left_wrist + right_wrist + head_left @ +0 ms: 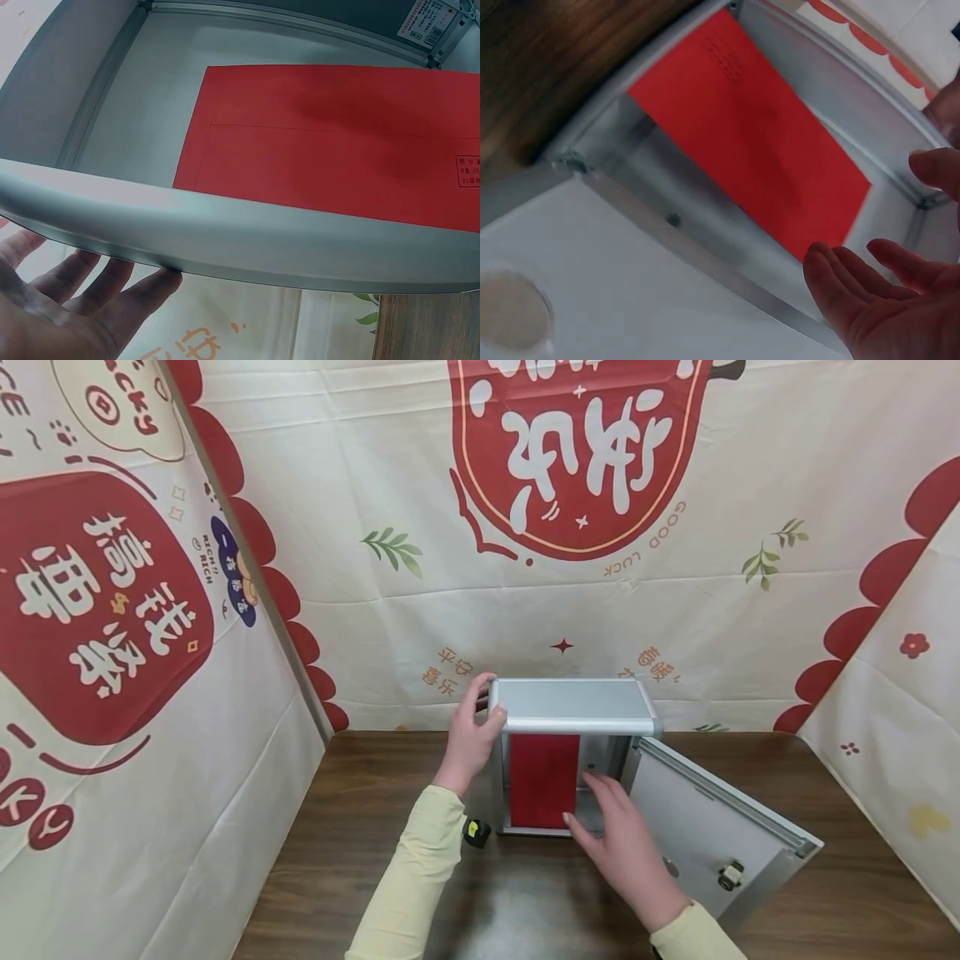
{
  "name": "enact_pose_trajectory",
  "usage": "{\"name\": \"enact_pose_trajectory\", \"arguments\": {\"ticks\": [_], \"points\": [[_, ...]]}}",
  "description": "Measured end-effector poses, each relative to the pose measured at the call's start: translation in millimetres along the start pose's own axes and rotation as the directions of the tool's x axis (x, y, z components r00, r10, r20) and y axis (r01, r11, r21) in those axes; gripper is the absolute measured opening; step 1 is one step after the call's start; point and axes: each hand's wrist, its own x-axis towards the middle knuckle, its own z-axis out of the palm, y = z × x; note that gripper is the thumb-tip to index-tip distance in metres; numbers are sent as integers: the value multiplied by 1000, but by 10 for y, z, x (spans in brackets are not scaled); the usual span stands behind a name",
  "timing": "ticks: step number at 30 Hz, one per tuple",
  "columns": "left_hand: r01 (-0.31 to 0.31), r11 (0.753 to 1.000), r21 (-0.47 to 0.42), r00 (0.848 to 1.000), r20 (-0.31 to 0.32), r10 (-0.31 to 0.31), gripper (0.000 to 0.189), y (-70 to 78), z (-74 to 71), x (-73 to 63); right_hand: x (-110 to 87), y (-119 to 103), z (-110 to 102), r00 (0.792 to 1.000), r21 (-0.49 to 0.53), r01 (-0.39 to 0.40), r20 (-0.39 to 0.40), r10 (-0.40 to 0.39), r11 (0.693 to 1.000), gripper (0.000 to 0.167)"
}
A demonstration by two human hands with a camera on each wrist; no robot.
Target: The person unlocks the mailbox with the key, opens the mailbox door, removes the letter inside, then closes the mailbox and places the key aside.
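Note:
A grey metal lock box (573, 700) stands on the table with its front door (712, 827) swung out to the right. Inside it a red envelope (543, 781) stands upright towards the left; the left wrist view shows small print on this envelope (337, 150). My left hand (471, 735) touches the box's upper left corner, thumb at the front edge; in the left wrist view its fingers (139, 300) lie against the outer side wall. At the opening, my right hand (626, 839) has its fingers spread near the envelope's right edge, holding nothing.
A small black and yellow object (476, 832) lies by the box's lower left corner. The door carries a lock (730, 875) on its inner face. Printed cloth (375, 635) hangs behind and on both sides of the brown wooden table (360, 818).

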Motion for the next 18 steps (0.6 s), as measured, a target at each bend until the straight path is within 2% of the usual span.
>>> {"name": "enact_pose_trajectory", "arguments": {"ticks": [10, 18], "points": [[-13, 1000, -10, 1000, 0, 13, 46, -14, 8, 10, 158, 178, 303, 989, 17, -128, 75, 126, 992, 64], [-1, 1000, 4, 1000, -10, 1, 44, -28, 4, 13, 197, 301, 452, 985, 33, -153, 82, 150, 988, 66]]}}
